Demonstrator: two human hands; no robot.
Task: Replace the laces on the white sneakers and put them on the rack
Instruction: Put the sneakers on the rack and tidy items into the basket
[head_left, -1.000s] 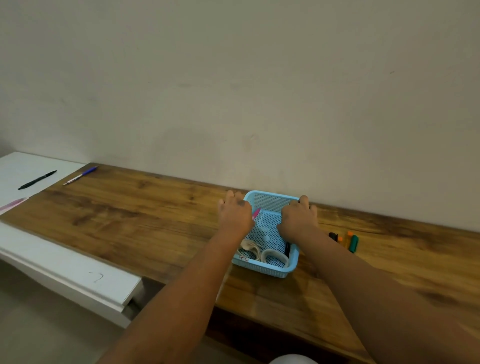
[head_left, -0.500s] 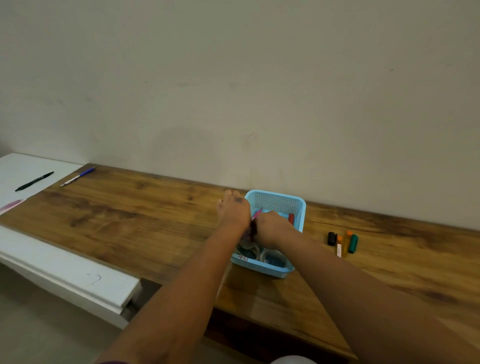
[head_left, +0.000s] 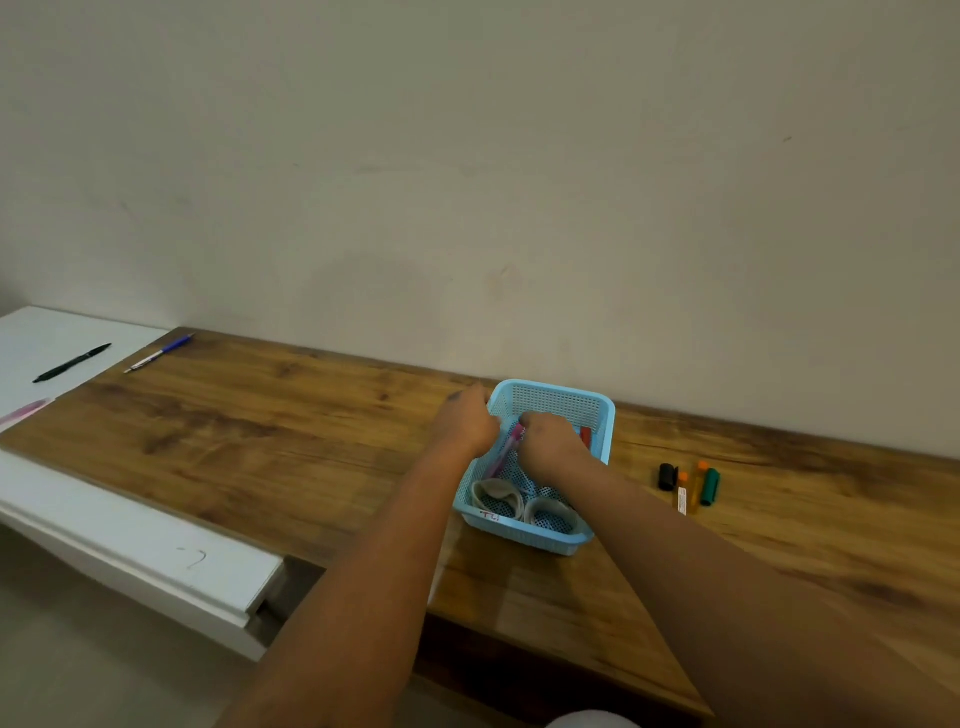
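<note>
Now right hand (head_left: 550, 441) grips pink pen (head_left: 506, 451) inside basket (head_left: 556, 400).

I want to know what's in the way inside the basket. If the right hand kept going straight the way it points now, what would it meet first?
The right hand reaches forward into the blue basket. Straight ahead, it would likely meet the basket's far mesh wall first, then the room wall behind. The red item lies just right of that line; depth is uncertain.

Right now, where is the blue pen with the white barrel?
In the head view, the blue pen lies at the far left corner of the wooden table, close to the wall, just right of the black pen on the white surface.
</note>
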